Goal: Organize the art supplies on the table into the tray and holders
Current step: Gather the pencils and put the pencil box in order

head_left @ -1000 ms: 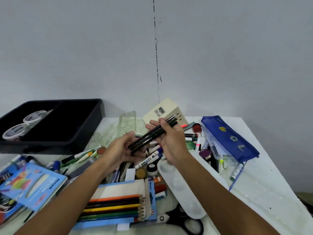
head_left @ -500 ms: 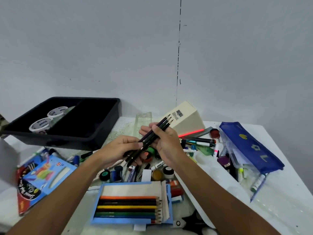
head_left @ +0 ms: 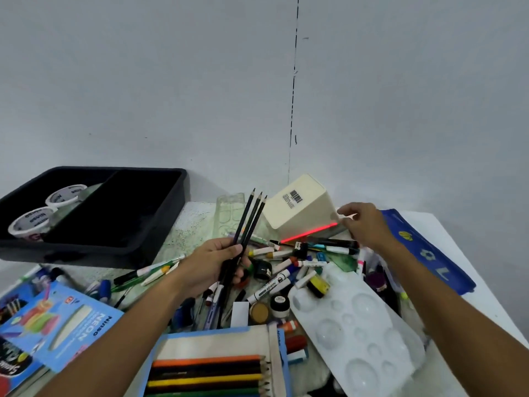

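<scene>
**Black Pencils in Left Hand; Right Hand at Holder**

The left hand grips three black pencils near their lower ends, fingers curled round them. The pencils are slim, dark and sharpened, with points up and fanned slightly, held above the bench.

The right hand holds nothing; its loosely bent fingers are at the edge of the cream holder. The holder lies tipped on its side, barcode label up; its contents cannot be seen.

The black tray sits at left rear. Its left compartment contains two tape rolls; the right compartment shows only shadow. A blue pouch lies at right. An open box of coloured pencils lies nearest the camera.

Half a second earlier both hands held the pencils together. The right hand has since released them and moved to the holder.
</scene>
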The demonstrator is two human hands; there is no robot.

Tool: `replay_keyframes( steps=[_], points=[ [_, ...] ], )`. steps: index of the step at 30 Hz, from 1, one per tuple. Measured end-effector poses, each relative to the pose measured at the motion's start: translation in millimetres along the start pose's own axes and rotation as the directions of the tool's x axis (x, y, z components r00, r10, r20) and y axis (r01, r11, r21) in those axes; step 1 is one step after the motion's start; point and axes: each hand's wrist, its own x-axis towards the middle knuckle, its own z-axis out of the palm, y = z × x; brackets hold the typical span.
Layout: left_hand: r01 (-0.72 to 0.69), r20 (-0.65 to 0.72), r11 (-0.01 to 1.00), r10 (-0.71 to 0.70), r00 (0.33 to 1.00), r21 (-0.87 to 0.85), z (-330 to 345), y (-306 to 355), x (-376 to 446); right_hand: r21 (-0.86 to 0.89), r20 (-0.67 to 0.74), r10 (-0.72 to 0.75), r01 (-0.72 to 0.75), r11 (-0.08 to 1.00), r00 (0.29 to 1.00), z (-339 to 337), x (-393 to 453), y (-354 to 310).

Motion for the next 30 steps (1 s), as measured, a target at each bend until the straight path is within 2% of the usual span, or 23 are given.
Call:
replay_keyframes(
  steps=[2,4,7,11,15,19,24,30],
  points=[
    [-0.001,0.016,1.000,0.002,1.000,-0.012,1,-1,9,-0.234,0.077,-0.007,0.025,0.972,0.997,-1,18,18],
    [-0.001,0.036,1.000,0.001,0.999,-0.014,2,0,16,-0.360,0.197,-0.041,0.111,0.926,0.979,2,32,26],
    [0.005,0.056,1.000,-0.004,0.998,-0.020,2,0,28,-0.417,0.308,-0.076,0.207,0.885,0.948,8,45,31],
    [0.011,0.085,0.999,-0.008,0.996,-0.030,0,3,38,-0.453,0.343,-0.118,0.274,0.848,0.932,13,54,33],
    [0.014,0.085,1.000,-0.013,0.996,-0.017,2,4,46,-0.549,0.396,-0.118,0.338,0.765,0.911,19,58,35],
    [0.017,0.091,1.000,-0.015,0.996,-0.023,2,2,54,-0.550,0.367,-0.106,0.307,0.776,0.924,23,59,36],
    [0.004,0.059,1.000,-0.005,0.998,0.007,5,2,62,-0.492,0.219,-0.127,0.221,0.842,0.967,32,59,41],
    [-0.002,0.038,1.000,0.001,0.999,0.024,8,2,67,-0.497,0.205,-0.092,0.185,0.848,0.974,33,59,37]
  ],
)
